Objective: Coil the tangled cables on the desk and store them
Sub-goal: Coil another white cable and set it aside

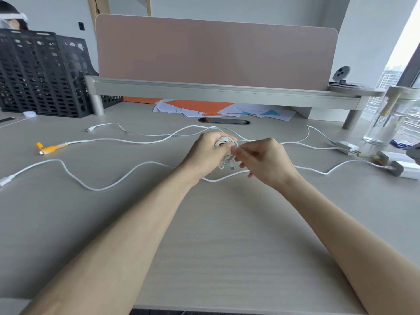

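Note:
My left hand [208, 153] grips a small coil of white cable [223, 142] above the middle of the desk. My right hand [266, 161] pinches the coil's loose end right beside it, and a short plug end [231, 165] dangles below the coil. Several loose white cables snake across the desk: one [68, 171] runs from the left edge under my hands, another [109, 140] ends in an orange multi-plug [48, 148] at the left, and a third [100, 126] lies further back.
White chargers [406, 170] and adapters [346, 147] lie at the right by a clear glass jar [386, 119]. A monitor riser [222, 90] with papers [204, 108] under it spans the back. Black mesh file racks [41, 73] stand at the back left.

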